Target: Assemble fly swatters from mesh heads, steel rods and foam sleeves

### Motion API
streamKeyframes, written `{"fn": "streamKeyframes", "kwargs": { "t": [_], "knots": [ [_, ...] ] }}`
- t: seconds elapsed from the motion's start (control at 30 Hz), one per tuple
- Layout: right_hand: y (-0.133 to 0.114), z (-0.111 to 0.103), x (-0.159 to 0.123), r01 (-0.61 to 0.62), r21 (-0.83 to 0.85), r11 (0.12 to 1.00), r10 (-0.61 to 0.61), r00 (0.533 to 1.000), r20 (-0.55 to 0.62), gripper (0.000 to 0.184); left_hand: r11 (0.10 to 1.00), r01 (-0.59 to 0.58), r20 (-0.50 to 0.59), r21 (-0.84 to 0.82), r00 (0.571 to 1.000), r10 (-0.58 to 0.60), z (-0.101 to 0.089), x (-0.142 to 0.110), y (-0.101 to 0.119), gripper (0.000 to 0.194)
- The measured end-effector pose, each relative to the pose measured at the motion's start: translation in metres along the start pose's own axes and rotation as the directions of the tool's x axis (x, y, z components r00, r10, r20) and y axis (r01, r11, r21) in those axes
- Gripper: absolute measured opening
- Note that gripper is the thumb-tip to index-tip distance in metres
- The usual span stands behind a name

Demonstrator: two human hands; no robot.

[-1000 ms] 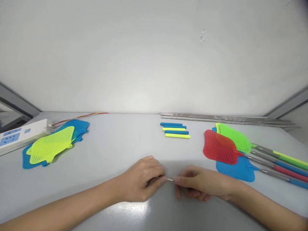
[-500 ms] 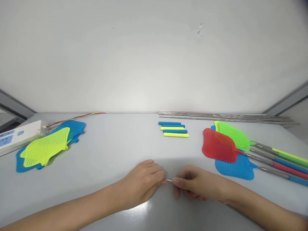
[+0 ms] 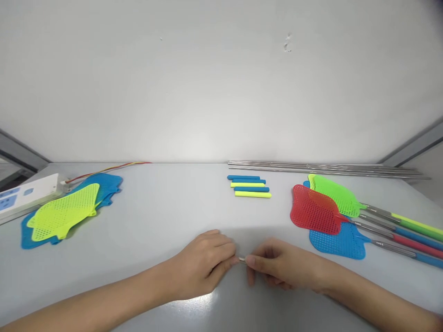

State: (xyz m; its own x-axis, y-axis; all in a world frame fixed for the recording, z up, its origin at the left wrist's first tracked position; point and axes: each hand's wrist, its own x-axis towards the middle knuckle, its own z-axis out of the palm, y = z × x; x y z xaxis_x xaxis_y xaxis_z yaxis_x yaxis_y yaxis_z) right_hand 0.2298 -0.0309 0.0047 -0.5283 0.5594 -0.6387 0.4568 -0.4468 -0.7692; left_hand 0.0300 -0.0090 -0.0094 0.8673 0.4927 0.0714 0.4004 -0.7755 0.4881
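Observation:
Between my two hands a short bit of a thin metal piece shows, shiny and silver. My left hand is closed, with thumb and forefinger pinching its left end. From the other side my right hand pinches it between thumb and fingers, the remaining fingers curled below. Both hands are low over the grey table, almost touching. My fingers hide most of the piece, so its length and exact kind cannot be made out.
Beyond my hands lie several blue and yellow foam tubes. Long metal rods rest along the wall. Fly swatters with metal shafts are at right. Loose yellow and blue swatter heads lie at left beside a white power strip.
Both hands keep their pinch on the metal piece and have barely moved. The view has shifted slightly, and the gap between my hands looks a little smaller.

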Motion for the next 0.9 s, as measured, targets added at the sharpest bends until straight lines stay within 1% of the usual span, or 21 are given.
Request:
{"fn": "streamKeyframes", "kwargs": {
  "t": [0.13, 0.3, 0.4, 0.63, 0.77, 0.9],
  "knots": [
    [-0.0021, -0.0013, -0.0018, -0.017, 0.012, 1.0, 0.017, 1.0, 0.019, 0.042, 1.0, -0.016, -0.008, -0.005, 1.0, 0.016, -0.0009, 0.0003, 0.0001, 0.024],
    [-0.0045, -0.0015, -0.0039, -0.055, 0.021, 0.998, 0.055, 0.998, 0.025, 0.043, 1.0, -0.006, 0.03, 0.008, 1.0, 0.006, -0.003, 0.0001, 0.0005, 0.025],
    [-0.0031, -0.002, -0.0038, -0.037, 0.037, 0.999, 0.036, 0.999, 0.04, 0.042, 1.0, 0.0, 0.049, 0.009, 0.999, -0.001, -0.0037, 0.0001, 0.0006, 0.024],
    [0.0004, -0.0032, -0.0024, -0.001, 0.05, 0.999, -0.001, 0.999, 0.048, 0.041, 1.0, 0.017, 0.046, 0.023, 0.999, -0.018, -0.0025, 0.001, 0.0002, 0.023],
    [0.0004, -0.0026, -0.0033, 0.0, 0.047, 0.999, -0.002, 0.999, 0.037, 0.043, 1.0, 0.024, 0.06, -0.017, 0.998, -0.023, -0.0028, 0.0012, 0.0009, 0.021],
    [-0.0003, -0.002, -0.0039, 0.014, 0.065, 0.998, -0.016, 0.999, 0.044, 0.042, 0.999, 0.018, 0.045, -0.044, 0.999, -0.016, -0.0044, 0.0017, 0.0019, 0.019]
  ]
}}
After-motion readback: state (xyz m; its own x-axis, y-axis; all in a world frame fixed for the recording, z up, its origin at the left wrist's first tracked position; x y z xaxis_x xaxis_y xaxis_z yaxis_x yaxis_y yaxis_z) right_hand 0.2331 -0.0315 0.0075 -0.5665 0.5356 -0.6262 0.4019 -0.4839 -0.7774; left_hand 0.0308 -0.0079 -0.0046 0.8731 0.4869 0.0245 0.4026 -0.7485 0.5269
